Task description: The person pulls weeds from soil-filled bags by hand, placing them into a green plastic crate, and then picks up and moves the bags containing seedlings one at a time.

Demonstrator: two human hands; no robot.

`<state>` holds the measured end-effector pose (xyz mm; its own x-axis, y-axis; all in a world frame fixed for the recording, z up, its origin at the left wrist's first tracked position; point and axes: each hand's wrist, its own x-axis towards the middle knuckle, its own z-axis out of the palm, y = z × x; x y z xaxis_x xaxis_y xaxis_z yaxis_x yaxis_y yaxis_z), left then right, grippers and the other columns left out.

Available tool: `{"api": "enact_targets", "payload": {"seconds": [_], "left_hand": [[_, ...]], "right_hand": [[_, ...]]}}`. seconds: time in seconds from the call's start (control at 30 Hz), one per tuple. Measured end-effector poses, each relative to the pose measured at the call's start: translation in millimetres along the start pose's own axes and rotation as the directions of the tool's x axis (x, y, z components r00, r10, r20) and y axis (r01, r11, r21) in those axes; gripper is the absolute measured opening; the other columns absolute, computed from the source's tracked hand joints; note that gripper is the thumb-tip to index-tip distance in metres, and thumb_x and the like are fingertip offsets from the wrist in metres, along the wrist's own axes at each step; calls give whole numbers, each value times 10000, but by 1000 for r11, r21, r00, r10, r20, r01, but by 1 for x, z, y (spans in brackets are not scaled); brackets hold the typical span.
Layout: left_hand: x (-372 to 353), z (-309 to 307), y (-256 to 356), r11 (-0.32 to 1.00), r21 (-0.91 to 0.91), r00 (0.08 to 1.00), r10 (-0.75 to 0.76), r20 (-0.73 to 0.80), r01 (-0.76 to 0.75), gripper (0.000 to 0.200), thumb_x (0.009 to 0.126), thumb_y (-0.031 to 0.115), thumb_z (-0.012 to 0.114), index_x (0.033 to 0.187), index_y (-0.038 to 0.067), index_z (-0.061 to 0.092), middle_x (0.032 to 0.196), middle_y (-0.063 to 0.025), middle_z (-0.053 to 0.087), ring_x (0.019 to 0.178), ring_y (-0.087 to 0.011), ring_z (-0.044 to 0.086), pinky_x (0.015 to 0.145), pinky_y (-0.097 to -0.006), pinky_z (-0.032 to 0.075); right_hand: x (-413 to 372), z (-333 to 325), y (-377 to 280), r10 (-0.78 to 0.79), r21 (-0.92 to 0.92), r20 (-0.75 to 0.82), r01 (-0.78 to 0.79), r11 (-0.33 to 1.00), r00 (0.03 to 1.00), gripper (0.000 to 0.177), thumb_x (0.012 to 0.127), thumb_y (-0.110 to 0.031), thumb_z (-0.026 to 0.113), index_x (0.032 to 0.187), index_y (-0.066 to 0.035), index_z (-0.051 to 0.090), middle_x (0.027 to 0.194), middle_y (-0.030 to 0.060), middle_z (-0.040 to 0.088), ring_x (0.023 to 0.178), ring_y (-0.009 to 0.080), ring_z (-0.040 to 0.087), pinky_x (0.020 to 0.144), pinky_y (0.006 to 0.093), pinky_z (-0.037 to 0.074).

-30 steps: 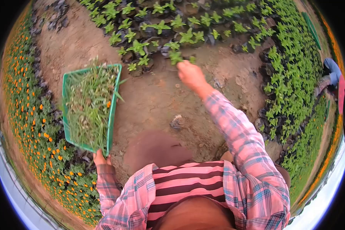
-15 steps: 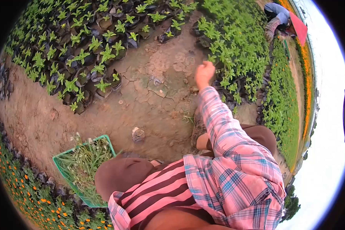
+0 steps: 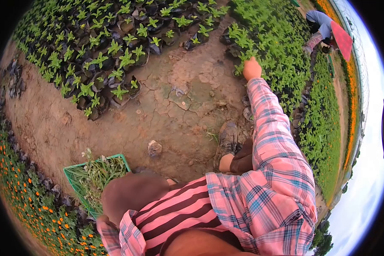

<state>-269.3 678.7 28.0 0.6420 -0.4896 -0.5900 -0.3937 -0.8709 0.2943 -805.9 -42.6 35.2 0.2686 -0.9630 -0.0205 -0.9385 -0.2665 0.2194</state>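
My right hand (image 3: pixel 252 69) reaches out at the near edge of a bed of leafy green seedlings (image 3: pixel 269 47). Its fingers look curled together among the leaves, and whatever they hold, if anything, is hidden. At the lower left, part of my left hand (image 3: pixel 102 220) shows beside my knee, close to a green plastic crate (image 3: pixel 74 182). Its fingers cannot be made out. Pulled weeds (image 3: pixel 99 175) with long stems and pale flower heads fill the crate.
Smaller seedlings in black grow bags (image 3: pixel 115 64) stand at upper left. A pale clod (image 3: pixel 155 148) lies on the cracked soil (image 3: pixel 175 111). Orange flowers (image 3: pixel 45 209) line the lower left. Another person in a red hat (image 3: pixel 341 40) bends over plants at upper right.
My right hand has moved right and slightly down along the seedling bed, its arm stretching further. The left sleeve and part of the left hand have come into view beside the crate.
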Motion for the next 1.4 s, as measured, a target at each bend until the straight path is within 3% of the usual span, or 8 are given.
{"api": "enact_targets", "payload": {"seconds": [0.1, 0.13, 0.2, 0.37, 0.83, 1.07, 1.3, 1.4], "left_hand": [[-9, -10, -43, 989, 138, 999, 43, 10, -44, 189, 867, 230, 635, 948, 68, 579, 753, -102, 642, 604, -197, 588, 551, -340, 498], [-18, -58, 106, 986, -154, 998, 62, -21, -65, 185, 860, 181, 657, 890, 54, 526, 695, -61, 575, 547, -139, 528, 486, -297, 450], [12, -53, 141, 849, -503, 981, 195, 17, -160, 174, 893, 161, 619, 910, 40, 496, 708, -32, 546, 531, -106, 499, 458, -271, 417], [82, 4, 207, 883, -156, 886, 458, 76, -443, 306, 840, 262, 670, 918, 18, 503, 720, -131, 583, 619, -250, 539, 594, -334, 469], [125, 51, 326, 956, 269, 967, 48, 249, -116, 808, 661, 390, 824, 1212, -17, 394, 1212, -237, 492, 1137, -375, 507, 942, -389, 450], [129, 55, 332, 962, 269, 960, -42, 278, -36, 774, 653, 328, 851, 1195, 10, 400, 1236, -214, 482, 1149, -370, 505, 935, -406, 464], [123, 58, 327, 974, 223, 980, 6, 201, -51, 700, 653, 250, 853, 1184, 50, 443, 1173, -176, 515, 1116, -352, 518, 911, -401, 480], [122, 57, 331, 969, 245, 983, -4, 182, -41, 690, 653, 246, 852, 1176, 51, 446, 1168, -177, 516, 1109, -351, 525, 903, -397, 484]], "right_hand": [[5, -24, -4, -125, -11, 18, 125, 992, 992, 149, 777, -98, 524, 829, -85, 663, 962, 161, 573, 904, 338, 597, 747, 435, 501], [6, -34, -7, -197, -18, 43, 198, 980, 980, 141, 775, -101, 528, 826, -83, 659, 958, 157, 572, 898, 336, 599, 740, 435, 500], [8, -40, -17, -325, -21, 67, 327, 945, 943, 114, 774, -133, 551, 816, -75, 640, 927, 151, 567, 881, 339, 598, 723, 440, 495], [-2, -77, -80, -422, 151, 4, 416, 897, 907, 147, 770, -184, 584, 797, -45, 624, 878, 157, 573, 865, 337, 597, 735, 437, 501], [-56, -69, -314, -399, 585, -171, 419, 695, 901, 132, 788, -153, 612, 890, -70, 606, 896, 140, 581, 863, 327, 595, 702, 441, 493], [-85, -92, -356, -598, 827, -360, 542, 151, 716, 213, 802, -18, 566, 1009, -44, 610, 987, 155, 618, 912, 348, 597, 794, 394, 489], [-44, -60, -344, -390, 941, -40, 166, 295, 920, 136, 789, -2, 581, 923, -21, 595, 910, 147, 601, 876, 339, 601, 758, 392, 498], [-48, -63, -338, -483, 782, -244, 465, 415, 841, 159, 778, -23, 617, 935, -30, 596, 941, 142, 588, 863, 334, 603, 740, 396, 500]]}}
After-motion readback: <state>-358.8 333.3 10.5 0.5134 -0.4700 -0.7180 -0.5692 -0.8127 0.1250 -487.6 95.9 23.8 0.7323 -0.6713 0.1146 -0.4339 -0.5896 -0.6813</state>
